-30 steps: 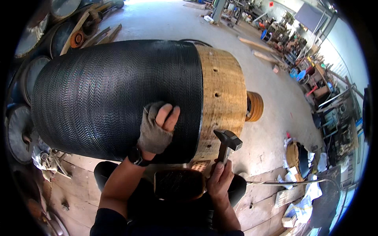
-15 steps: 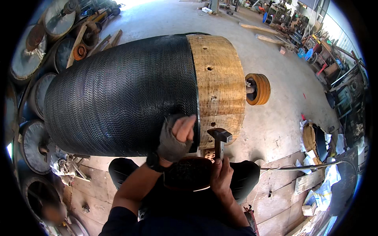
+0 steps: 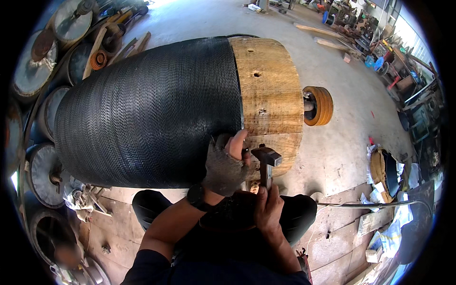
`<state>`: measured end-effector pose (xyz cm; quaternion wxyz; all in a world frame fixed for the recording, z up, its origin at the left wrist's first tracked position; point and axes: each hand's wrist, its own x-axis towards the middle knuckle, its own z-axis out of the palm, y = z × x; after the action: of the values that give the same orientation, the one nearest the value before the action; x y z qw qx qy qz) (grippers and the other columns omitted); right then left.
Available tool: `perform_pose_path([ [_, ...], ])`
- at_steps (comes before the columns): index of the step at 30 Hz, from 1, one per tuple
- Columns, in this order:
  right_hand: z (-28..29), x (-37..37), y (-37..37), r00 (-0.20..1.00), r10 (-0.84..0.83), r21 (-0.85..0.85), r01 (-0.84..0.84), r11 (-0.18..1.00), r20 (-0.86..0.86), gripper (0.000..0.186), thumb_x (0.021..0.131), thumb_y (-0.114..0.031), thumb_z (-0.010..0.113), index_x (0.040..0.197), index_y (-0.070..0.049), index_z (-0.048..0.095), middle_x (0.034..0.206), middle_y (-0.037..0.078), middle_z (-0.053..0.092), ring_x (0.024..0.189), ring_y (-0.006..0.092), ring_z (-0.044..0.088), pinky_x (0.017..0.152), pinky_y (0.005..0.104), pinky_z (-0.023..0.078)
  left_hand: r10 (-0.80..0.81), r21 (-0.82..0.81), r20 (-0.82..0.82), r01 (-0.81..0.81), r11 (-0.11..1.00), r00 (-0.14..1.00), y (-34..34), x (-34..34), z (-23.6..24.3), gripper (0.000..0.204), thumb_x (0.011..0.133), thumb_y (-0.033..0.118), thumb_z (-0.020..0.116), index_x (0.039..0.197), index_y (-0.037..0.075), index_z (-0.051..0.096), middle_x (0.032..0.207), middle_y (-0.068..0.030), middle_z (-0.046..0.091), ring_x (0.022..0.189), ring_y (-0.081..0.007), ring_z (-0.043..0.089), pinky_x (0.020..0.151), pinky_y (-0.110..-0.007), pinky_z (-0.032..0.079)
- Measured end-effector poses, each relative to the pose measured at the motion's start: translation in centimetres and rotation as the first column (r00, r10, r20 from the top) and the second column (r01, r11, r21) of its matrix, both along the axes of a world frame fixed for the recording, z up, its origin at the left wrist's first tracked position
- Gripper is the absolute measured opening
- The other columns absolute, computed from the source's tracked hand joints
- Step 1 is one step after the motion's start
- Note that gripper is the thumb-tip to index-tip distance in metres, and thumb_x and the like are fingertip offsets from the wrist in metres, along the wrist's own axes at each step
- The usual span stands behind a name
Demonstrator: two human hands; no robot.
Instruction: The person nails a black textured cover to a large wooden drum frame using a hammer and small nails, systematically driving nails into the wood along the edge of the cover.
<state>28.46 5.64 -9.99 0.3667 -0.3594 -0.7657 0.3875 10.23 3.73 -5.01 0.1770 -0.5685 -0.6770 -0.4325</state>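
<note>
In front of me lies a large drum, its left part covered with black ridged strands and its right end bare wood with several holes. My left hand, in a grey fingerless glove, is at the near side where the black covering meets the wood. Its fingers are bent together beside a small dark spot; what they hold, if anything, I cannot make out. My right hand grips the handle of a hammer, held upright with its metal head in front of the wooden end, just right of my left fingers.
A grooved yellow pulley sticks out on a shaft at the drum's right end. Metal-ended rollers are stacked along the left. Wooden planks, a brown bag and scrap lie to the right. A long bar runs across at the lower right.
My left hand has moved right, up to the edge between black covering and wood, and its fingers have bent closer together. The hammer has stayed nearly in place in my right hand.
</note>
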Motion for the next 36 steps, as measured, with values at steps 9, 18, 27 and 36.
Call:
perform_pose_path([
  [9, 0.9, -0.5, 0.7, 0.983, -0.013, 0.095, -0.004, 0.995, 0.182, 0.019, 0.099, -0.013, 0.058, 0.110, 0.001, 0.052, 0.074, 0.025, 0.063, 0.068, 0.0494, 0.063, 0.059, 0.0512, 0.051, 0.042, -0.006, 0.044, -0.041, 0.999, 0.998, 1.3, 0.5, -0.8, 0.078, 0.071, 0.004, 0.072, 0.142, -0.005, 0.041, 0.094, -0.0168, 0.060, 0.083, -0.0338, 0.057, 0.075, -0.049, 0.046],
  [18, 1.3, -0.4, 1.1, 0.992, -0.039, 0.168, 0.018, 0.986, 0.120, 0.019, 0.102, -0.019, 0.049, 0.099, 0.000, 0.050, 0.066, 0.025, 0.057, 0.061, 0.0484, 0.060, 0.052, 0.0499, 0.045, 0.082, -0.030, 0.037, -0.081, 0.996, 0.996, -0.8, 1.6, 1.3, 0.072, 0.076, 0.003, 0.073, 0.142, -0.006, 0.043, 0.109, -0.0182, 0.060, 0.094, -0.0352, 0.059, 0.084, -0.048, 0.050],
  [27, 0.3, -0.5, 0.8, 0.973, -0.054, 0.126, 0.026, 0.992, 0.225, 0.017, 0.100, -0.016, 0.053, 0.092, -0.001, 0.052, 0.068, 0.026, 0.060, 0.062, 0.0474, 0.062, 0.052, 0.0506, 0.047, -0.155, -0.504, -0.037, 0.115, 0.856, 0.987, -10.4, 5.5, -8.3, 0.035, 0.084, 0.029, 0.071, 0.106, 0.002, 0.064, 0.104, -0.0166, 0.061, 0.094, -0.0329, 0.061, 0.078, -0.049, 0.051],
  [36, -0.3, -1.2, 1.4, 0.914, -0.160, 0.404, -0.005, 0.915, 0.372, 0.019, 0.098, -0.019, 0.057, 0.093, -0.002, 0.054, 0.065, 0.019, 0.061, 0.058, 0.0411, 0.062, 0.051, 0.0447, 0.049, -0.260, -0.628, 0.021, 0.215, 0.748, 0.965, -11.2, 6.3, -11.0, 0.030, 0.086, 0.034, 0.067, 0.090, 0.005, 0.068, 0.095, -0.0138, 0.062, 0.093, -0.0315, 0.062, 0.078, -0.050, 0.051],
])
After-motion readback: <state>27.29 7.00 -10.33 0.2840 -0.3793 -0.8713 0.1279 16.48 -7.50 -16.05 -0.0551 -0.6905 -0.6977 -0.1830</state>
